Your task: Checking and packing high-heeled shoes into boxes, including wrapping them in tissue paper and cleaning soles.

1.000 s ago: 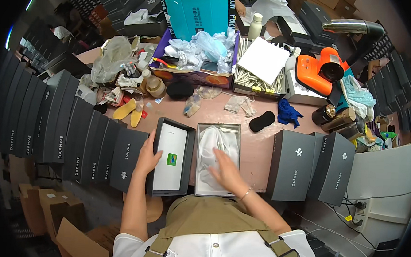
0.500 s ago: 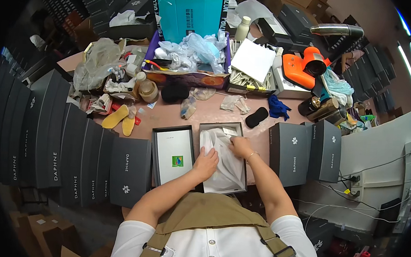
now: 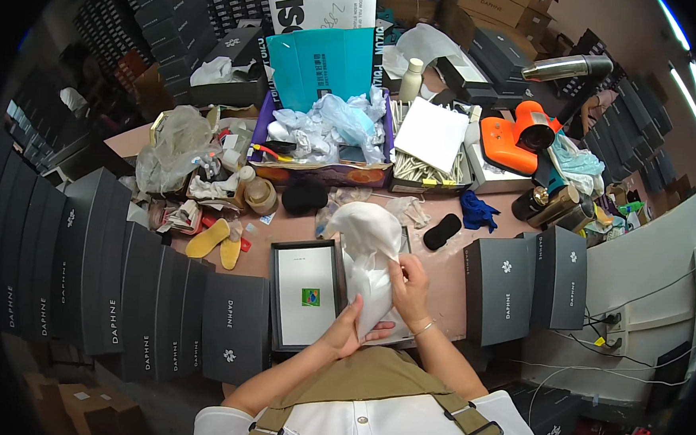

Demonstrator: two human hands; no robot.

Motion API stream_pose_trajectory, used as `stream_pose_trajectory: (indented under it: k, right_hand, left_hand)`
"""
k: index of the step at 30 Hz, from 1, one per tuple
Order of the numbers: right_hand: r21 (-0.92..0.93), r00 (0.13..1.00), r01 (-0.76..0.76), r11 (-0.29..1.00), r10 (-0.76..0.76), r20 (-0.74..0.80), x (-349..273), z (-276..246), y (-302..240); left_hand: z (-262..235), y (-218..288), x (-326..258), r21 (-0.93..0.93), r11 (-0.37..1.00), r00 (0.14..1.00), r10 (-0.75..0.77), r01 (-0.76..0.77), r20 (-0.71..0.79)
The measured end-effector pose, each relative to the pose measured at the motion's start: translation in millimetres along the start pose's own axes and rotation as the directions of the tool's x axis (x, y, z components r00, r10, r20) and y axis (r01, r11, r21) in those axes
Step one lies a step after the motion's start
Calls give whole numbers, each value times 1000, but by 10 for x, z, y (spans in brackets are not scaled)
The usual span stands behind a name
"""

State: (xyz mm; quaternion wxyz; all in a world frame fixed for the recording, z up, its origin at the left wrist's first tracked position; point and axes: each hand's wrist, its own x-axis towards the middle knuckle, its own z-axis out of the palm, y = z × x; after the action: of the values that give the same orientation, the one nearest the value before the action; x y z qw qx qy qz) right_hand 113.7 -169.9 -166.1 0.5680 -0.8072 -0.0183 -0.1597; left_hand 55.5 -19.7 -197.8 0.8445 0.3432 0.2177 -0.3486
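Observation:
A bundle in thin white wrapping (image 3: pixel 372 235), long and rounded at its far end, stands raised over an open grey shoe box; what is inside it stays hidden. My left hand (image 3: pixel 346 331) cups the near end from the left, fingers wrapped around underneath. My right hand (image 3: pixel 410 291), with a bracelet at the wrist, pinches the wrapping on the right side. The bundle and my hands cover most of the box below. Beside it on the left lies a dark box lid (image 3: pixel 288 263), its white inside facing up, with a small green picture square (image 3: pixel 310 296).
Dark shoe boxes stand in a row at the left (image 3: pixel 234 314), and two more boxes (image 3: pixel 498 306) stand at the right. Behind are yellow insoles (image 3: pixel 208 238), a black pad (image 3: pixel 442 231), a blue cloth (image 3: pixel 477 212), a purple bin (image 3: pixel 258 144) of crumpled wrapping and an orange device (image 3: pixel 505 143).
Both hands were down at the white wrapping inside the box. Now they hold the wrapped bundle up out of it. The whole view has shifted slightly, too.

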Motion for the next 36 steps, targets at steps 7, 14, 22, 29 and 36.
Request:
stream_pose_trajectory:
  k: [7,14,22,29,36]
  right_hand:
    - [63,775,236,970,-227,589,-46,-148,-405]
    - [343,754,-400,850,93,650,417,275,-332]
    - [-15,244,583,812,-158,957,-226,220,-516]
    - [146,678,-188,971,21,734,702,-649,-697]
    - [96,665,-497,862,308,680,466,-696,-278]
  left_hand:
    - [-637,155,-48,-214,962,970,201,-169,139]
    - [-958,90,-181,-280,948,973,192,-150,127]
    - [-901,-3,-200,-311,923,970,244,-227,17]
    - [-991,358,-480,448,849,959,268,-280,91]
    - [-1261,677,-844,503,810,882,437,-302,-174]
